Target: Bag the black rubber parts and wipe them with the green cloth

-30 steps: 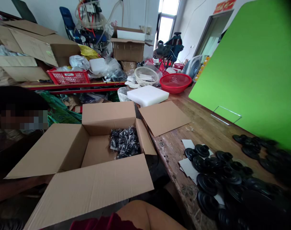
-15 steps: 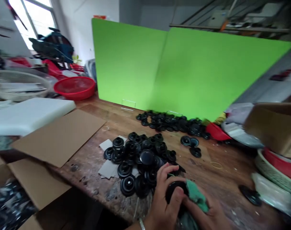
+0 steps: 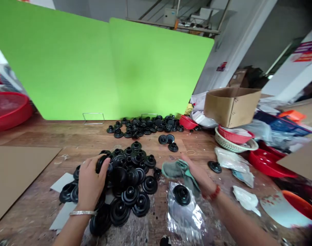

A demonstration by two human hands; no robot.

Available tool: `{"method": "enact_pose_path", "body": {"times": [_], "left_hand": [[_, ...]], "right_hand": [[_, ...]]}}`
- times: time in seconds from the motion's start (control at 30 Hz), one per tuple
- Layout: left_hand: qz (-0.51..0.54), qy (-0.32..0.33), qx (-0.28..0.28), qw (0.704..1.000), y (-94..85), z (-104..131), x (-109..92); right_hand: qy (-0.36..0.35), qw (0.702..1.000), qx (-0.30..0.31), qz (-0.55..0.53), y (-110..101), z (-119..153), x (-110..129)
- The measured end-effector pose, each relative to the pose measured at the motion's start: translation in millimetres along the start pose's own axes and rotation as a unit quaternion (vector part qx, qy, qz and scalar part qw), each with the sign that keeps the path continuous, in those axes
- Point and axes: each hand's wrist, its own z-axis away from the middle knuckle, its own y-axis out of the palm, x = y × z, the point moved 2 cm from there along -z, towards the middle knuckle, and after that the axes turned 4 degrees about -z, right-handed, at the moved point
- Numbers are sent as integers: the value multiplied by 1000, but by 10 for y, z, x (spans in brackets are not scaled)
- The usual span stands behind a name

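Over the left side of a pile of black round parts [image 3: 130, 194], my left hand [image 3: 90, 181] has its fingers closed around one black part [image 3: 101, 163]. A silver bracelet circles that wrist. My right hand [image 3: 197, 172], with a red beaded bracelet, grips a grey-green cloth [image 3: 180, 171] to the right of the pile. Just below the cloth, a single black part [image 3: 181, 195] lies on clear plastic bags [image 3: 183, 218]. White card pieces [image 3: 62, 182] show under the pile's left edge.
More black parts [image 3: 145, 126] lie along the foot of green boards [image 3: 151, 68]. On the right are a cardboard box [image 3: 230, 106], a cream basket [image 3: 231, 146], a red tray [image 3: 271, 164] and a white container [image 3: 286, 208]. Brown cardboard [image 3: 17, 174] lies at left.
The view has swung right. My hands, earlier together around a black part and the cloth, are now apart: the left on a part in the pile, the right with the cloth. One part lies on the bags.
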Motion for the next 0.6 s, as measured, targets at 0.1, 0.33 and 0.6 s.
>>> {"method": "enact_pose_path", "body": {"times": [0.1, 0.33, 0.6], "left_hand": [[-113, 22, -2, 993, 200, -62, 162], [-32, 21, 46, 998, 268, 5, 166], [15, -50, 60, 997, 44, -5, 238]], "right_hand": [[-42, 981, -31, 185, -84, -553, -1], [4, 965, -67, 252, 13, -1338, -262], [25, 992, -34, 119, 56, -1129, -205]]}}
